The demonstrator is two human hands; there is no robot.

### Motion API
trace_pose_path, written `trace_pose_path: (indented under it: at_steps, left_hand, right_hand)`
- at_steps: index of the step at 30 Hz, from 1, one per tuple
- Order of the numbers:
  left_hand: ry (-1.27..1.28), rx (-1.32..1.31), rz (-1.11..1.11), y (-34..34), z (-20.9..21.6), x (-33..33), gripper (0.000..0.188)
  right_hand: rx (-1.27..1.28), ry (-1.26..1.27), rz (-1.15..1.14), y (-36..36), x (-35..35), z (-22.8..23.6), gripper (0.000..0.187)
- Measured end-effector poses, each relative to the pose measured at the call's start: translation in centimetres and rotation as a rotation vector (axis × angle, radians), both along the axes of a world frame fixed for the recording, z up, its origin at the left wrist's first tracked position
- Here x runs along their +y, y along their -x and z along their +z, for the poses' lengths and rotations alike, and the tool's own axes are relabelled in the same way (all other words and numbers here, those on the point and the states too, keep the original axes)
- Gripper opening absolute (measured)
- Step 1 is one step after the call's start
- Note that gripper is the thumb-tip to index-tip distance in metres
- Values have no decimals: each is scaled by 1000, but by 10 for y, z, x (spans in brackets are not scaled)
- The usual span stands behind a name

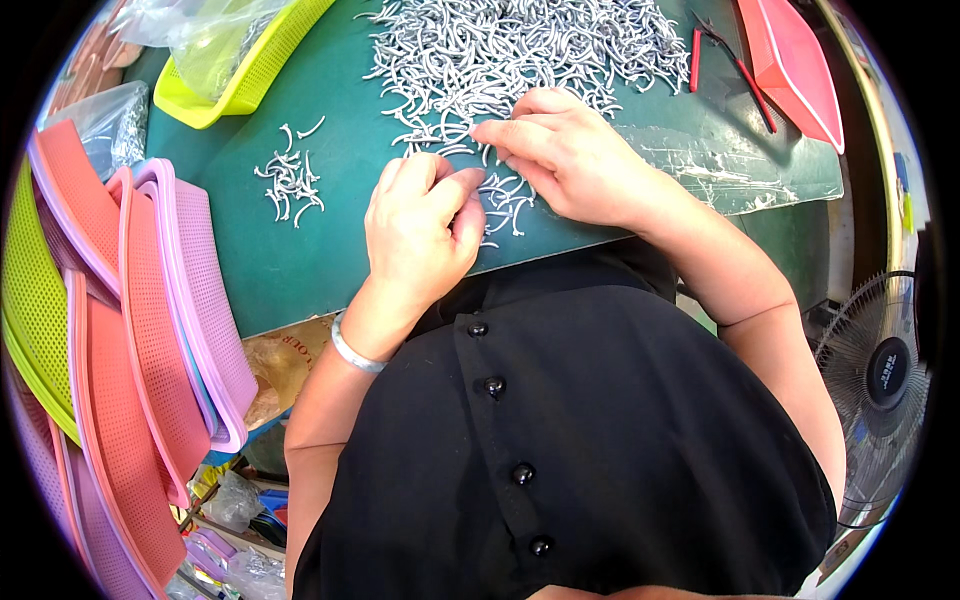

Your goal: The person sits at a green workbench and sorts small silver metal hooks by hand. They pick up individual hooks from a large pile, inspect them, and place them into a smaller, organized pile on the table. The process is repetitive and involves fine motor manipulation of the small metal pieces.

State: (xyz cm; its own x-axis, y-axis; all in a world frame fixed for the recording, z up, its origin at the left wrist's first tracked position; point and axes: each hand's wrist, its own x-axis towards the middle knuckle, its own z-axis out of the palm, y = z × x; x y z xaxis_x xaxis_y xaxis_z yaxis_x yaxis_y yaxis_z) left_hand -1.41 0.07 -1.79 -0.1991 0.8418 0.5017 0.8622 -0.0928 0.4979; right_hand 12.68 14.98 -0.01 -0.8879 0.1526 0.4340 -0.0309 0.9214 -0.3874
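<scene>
Most grey curved pieces (530, 45) lay heaped, only one small cluster (290, 182) apart; left hand (412, 225) and right hand (578, 165) curled their fingers (522, 138), grip unclear.

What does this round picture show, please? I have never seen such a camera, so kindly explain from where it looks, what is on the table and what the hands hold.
There is no machine here. One person works with two bare hands, and a wide fisheye camera on the head looks down, so straight edges bend near the rim. Below the hands you see the person's own black top.

On the green table lies a large pile of small curved grey pieces, with a smaller group to the left and a red-handled tool to the right.

The left hand and right hand meet at the pile's near edge, fingers bent. Whether either one pinches a piece, I cannot tell.
</scene>
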Motion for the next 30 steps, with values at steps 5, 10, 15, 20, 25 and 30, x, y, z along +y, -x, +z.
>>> trace_pose_path:
  at_steps: [5, 10, 15, 20, 25, 30]
  left_hand:
    - [-8, 2, -2, 0, 0, 0, 20]
    - [-7, -1, 0, 0, 0, 0, 20]
    - [-5, -14, 9, -1, 3, 0, 19]
    - [-9, -19, 14, 0, 2, -1, 19]
    - [-26, -11, 19, 1, -1, 0, 20]
    - [-13, -15, 20, 0, 0, 0, 23]
  right_hand:
    - [-43, 52, 8, 2, 3, 4, 27]
    - [-23, -17, 19, 9, 6, -2, 33]
    - [-65, -91, 17, 12, 5, -3, 36]
    - [-20, -131, 50, 19, 4, 0, 35]
    - [-53, -138, 59, 22, 5, -2, 39]
    - [-104, -72, 38, 24, 4, 0, 40]
